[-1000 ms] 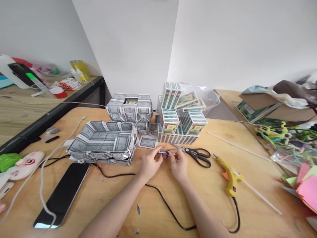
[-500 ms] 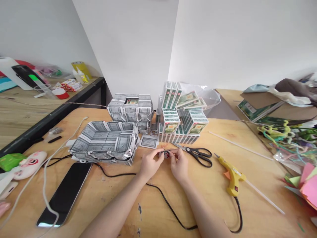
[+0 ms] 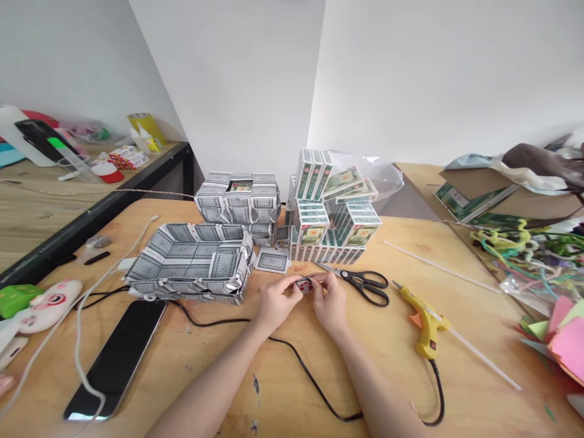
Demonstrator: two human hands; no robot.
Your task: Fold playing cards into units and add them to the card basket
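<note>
Between my two hands is a small folded playing card (image 3: 305, 285), its red-and-white face partly showing. My left hand (image 3: 277, 302) pinches its left side with thumb and fingertips, and my right hand (image 3: 330, 304) grips the right side the same way. Just beyond my hands lie loose playing cards (image 3: 272, 261), backs up. To the left stands an open box woven from folded cards (image 3: 191, 261). Behind it is a second folded-card structure (image 3: 239, 201). Black-handled scissors (image 3: 365, 285) rest close to my right hand.
Stacked card packs (image 3: 328, 228) stand beyond my hands. A yellow glue gun (image 3: 426, 322) and a glue stick (image 3: 440, 266) lie to the right. A phone (image 3: 121, 359) and a black cable (image 3: 301, 362) lie on the table. A cardboard box (image 3: 506, 194) sits at far right.
The card between my fingers has tilted, so more of its red-and-white face shows. Both hands keep nearly the same place; the view has shifted slightly.
</note>
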